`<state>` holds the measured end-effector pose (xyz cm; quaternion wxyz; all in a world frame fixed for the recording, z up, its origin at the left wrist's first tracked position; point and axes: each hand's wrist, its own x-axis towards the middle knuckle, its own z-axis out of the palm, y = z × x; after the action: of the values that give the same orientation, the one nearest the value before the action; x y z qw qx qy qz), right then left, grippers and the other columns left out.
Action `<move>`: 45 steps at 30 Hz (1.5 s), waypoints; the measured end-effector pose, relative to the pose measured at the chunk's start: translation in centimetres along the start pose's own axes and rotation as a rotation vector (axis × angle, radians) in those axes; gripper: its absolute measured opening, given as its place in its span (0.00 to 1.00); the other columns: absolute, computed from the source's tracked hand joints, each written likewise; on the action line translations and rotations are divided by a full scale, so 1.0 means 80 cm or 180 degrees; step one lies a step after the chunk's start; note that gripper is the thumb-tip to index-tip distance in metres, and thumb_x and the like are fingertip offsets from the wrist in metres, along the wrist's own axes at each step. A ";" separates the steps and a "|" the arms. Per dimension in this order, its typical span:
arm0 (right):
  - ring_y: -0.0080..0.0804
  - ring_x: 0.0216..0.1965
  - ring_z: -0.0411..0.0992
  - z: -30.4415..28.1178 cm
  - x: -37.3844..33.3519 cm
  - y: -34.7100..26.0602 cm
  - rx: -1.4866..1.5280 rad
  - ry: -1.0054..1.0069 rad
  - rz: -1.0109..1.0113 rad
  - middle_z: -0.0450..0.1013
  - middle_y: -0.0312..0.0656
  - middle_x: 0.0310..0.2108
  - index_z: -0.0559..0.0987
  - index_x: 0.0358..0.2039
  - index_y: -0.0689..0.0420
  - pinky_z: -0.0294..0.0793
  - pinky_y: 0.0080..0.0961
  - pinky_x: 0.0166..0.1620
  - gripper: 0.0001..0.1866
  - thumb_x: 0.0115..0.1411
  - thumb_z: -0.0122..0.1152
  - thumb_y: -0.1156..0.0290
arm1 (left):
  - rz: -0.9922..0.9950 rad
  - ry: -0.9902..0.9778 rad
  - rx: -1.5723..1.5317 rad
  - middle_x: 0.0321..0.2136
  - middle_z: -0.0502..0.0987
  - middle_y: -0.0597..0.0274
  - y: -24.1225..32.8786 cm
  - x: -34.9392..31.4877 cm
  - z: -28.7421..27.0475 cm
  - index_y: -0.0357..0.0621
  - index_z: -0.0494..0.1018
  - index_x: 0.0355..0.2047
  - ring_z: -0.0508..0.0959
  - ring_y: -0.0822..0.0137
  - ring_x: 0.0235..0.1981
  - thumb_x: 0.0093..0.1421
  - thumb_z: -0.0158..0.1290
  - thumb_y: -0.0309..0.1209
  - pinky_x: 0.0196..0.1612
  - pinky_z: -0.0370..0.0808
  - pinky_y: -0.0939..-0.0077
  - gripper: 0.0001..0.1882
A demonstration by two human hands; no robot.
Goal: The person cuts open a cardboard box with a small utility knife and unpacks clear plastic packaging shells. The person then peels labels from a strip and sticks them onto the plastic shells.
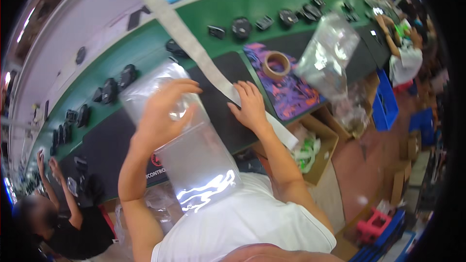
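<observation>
A long pale strip point(187, 39) runs from the top edge down to my right hand point(250, 107), and its white tail shows beyond the wrist. My right fingers curl over the strip with the thumb at its near side; the grip underneath is hidden. My left hand point(162, 111), slightly blurred, is bent in a C shape with thumb and fingers apart. It is over clear plastic bags point(199, 160), which stretch from the bench down toward my white shirt. Whether the left fingertips touch the plastic cannot be made out.
A tape roll point(276, 65) sits on a purple patterned mat point(286, 98), beside another clear bag point(330, 51). Several black devices point(241, 28) line the green bench point(194, 17). An open carton point(323, 153) and a blue bin point(385, 104) stand right. Other people work at both sides.
</observation>
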<state>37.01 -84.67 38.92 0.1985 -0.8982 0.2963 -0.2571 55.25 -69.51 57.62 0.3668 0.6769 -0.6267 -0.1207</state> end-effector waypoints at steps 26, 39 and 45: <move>0.27 0.42 0.74 -0.099 0.009 -0.154 0.2851 0.0574 -0.0068 0.74 0.42 0.45 0.73 0.51 0.63 0.75 0.23 0.46 0.17 0.61 0.56 0.80 | 0.0671 -0.0083 -0.1525 0.24 0.79 0.58 -0.016 -0.025 0.018 0.50 0.57 0.67 0.77 0.67 0.24 0.62 0.55 0.39 0.28 0.71 0.71 0.35; 0.22 0.39 0.70 -0.067 -0.062 -0.175 0.3775 -0.0635 0.0357 0.71 0.43 0.48 0.54 0.66 0.60 0.68 0.17 0.40 0.37 0.58 0.57 0.82 | 0.0994 0.0794 -0.2219 0.41 0.82 0.59 -0.029 -0.070 0.015 0.38 0.75 0.50 0.80 0.72 0.40 0.62 0.47 0.21 0.46 0.76 0.76 0.16; 0.17 0.29 0.68 -0.063 -0.057 -0.138 0.3772 -0.0598 0.0446 0.73 0.38 0.30 0.70 0.51 0.65 0.65 0.15 0.34 0.17 0.63 0.59 0.74 | 0.0437 0.0603 -0.2682 0.41 0.81 0.58 -0.023 -0.061 0.003 0.47 0.71 0.57 0.79 0.75 0.39 0.65 0.47 0.26 0.44 0.76 0.77 0.20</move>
<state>35.69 -74.55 46.98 0.7068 -0.6319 0.1423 -0.2843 55.57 -65.11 54.79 0.6739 0.4330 -0.5299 -0.2785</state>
